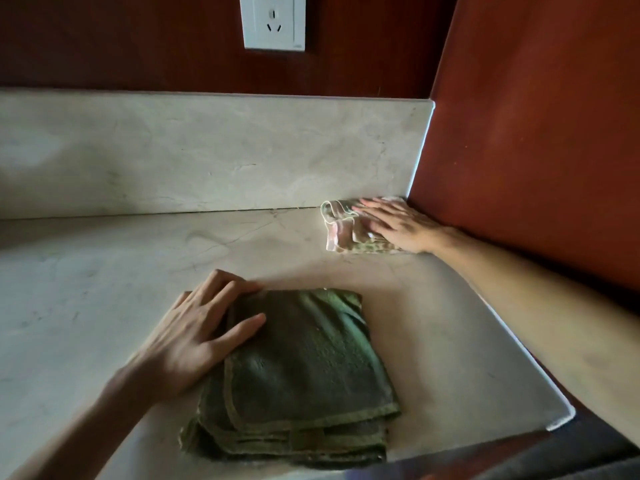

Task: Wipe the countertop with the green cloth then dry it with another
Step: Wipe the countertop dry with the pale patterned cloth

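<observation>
A folded green cloth lies on the pale marble countertop near the front edge. My left hand rests flat on the cloth's left part, fingers spread, thumb on top of the fabric. A smaller pale cloth with pinkish and greenish patches sits in the far right corner against the backsplash. My right hand presses flat on it, fingers extended to the left, covering its right half.
A marble backsplash runs along the back. A red-brown side panel closes off the right. A white wall socket sits above on the dark wall. The counter's front right corner is close to my body.
</observation>
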